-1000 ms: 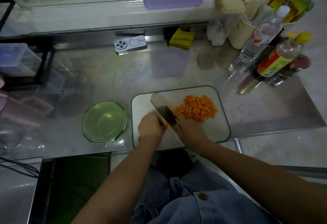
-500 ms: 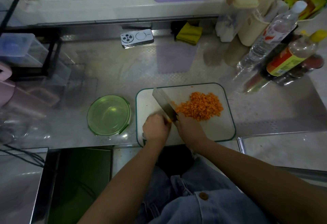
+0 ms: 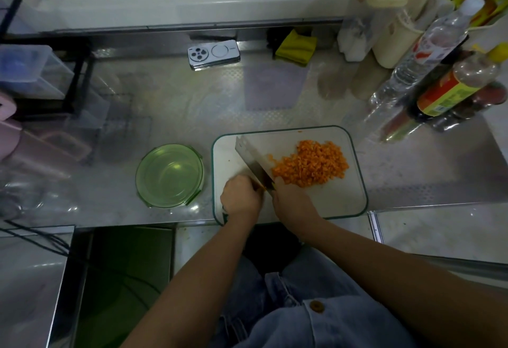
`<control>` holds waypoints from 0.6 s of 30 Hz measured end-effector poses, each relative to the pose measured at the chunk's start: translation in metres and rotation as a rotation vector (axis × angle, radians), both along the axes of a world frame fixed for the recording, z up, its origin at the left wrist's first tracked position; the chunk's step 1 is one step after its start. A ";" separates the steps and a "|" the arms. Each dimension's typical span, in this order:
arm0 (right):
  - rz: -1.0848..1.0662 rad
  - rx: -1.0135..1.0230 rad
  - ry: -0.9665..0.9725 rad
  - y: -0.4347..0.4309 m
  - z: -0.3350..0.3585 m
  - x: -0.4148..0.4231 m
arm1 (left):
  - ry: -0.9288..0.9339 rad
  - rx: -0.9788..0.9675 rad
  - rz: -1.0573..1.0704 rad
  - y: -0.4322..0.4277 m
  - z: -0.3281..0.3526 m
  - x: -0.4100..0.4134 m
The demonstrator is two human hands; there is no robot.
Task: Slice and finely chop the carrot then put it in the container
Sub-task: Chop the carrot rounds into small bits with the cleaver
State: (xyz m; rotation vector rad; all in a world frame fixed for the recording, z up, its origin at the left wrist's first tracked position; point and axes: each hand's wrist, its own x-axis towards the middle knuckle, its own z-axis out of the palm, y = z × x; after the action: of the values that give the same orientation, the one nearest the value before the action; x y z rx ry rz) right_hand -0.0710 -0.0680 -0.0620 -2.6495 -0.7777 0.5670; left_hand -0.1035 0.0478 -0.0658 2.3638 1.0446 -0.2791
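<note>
Kitchen: steel counter (image 3: pixel 192 105), chopping board (image 3: pixel 330 199)

Cutting board (image 3: pixel 330 204) is being flanked on its left by the container (image 3: pixel 170 175), both on the desk (image 3: pixel 192 111); carrot pile (image 3: pixel 310 164) is being carried on its right part; phone (image 3: pixel 214 54) behind.

Phone (image 3: pixel 214 54), yellow cloth (image 3: pixel 295 48), bottles (image 3: pixel 428 48)

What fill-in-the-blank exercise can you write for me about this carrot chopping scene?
1. The container stands to the ___ of the cutting board.
2. Inside, the container is ___.
3. The right hand holds a ___.
4. The chopped carrot is piled on the ___.
Missing words: left; empty; knife; board.
</note>
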 end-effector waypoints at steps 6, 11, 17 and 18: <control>-0.056 0.067 0.052 0.003 -0.001 0.006 | 0.009 0.001 -0.008 0.000 0.003 0.000; -0.313 0.273 0.180 -0.015 0.010 0.017 | -0.064 -0.083 -0.085 0.000 0.001 -0.002; -0.372 0.309 0.239 -0.028 0.019 0.024 | -0.219 -0.176 -0.115 -0.004 0.009 0.002; -0.357 0.309 0.246 -0.028 0.018 0.021 | -0.233 -0.147 -0.086 -0.002 0.010 0.002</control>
State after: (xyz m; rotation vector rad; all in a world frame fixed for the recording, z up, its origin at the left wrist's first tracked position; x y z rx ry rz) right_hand -0.0498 -0.0963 -0.0438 -2.3010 -0.2821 0.6026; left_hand -0.1020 0.0457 -0.0563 2.2479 0.7881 -0.1043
